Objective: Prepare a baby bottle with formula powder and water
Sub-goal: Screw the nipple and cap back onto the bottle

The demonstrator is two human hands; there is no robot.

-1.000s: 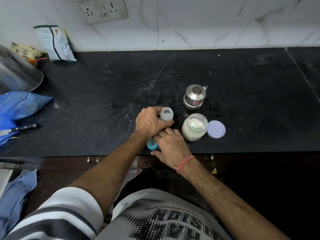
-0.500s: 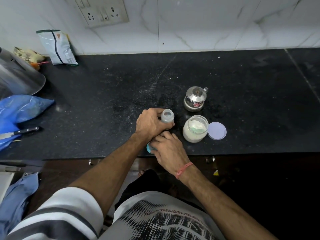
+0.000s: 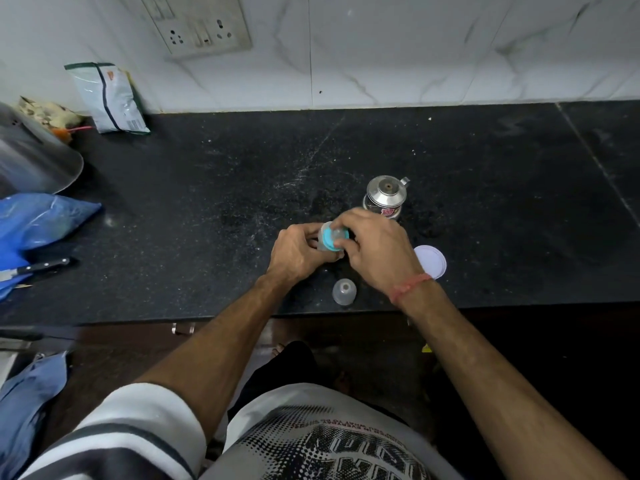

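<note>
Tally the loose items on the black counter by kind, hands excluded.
Bottle parts: 2, the clear baby bottle with teal collar and the clear domed cap
Lids: 1, the round pale lilac lid
Steel pots: 1, the small lidded steel pot
Packets: 1, the silvery foil packet
Knives: 1, the black-handled knife
Total: 6

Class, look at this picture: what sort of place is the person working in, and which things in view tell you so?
Most likely a home kitchen. The person stands at a black stone counter backed by a white marble-look wall with a socket panel. A knife lies at the left, and a small steel pot stands near the hands.
</note>
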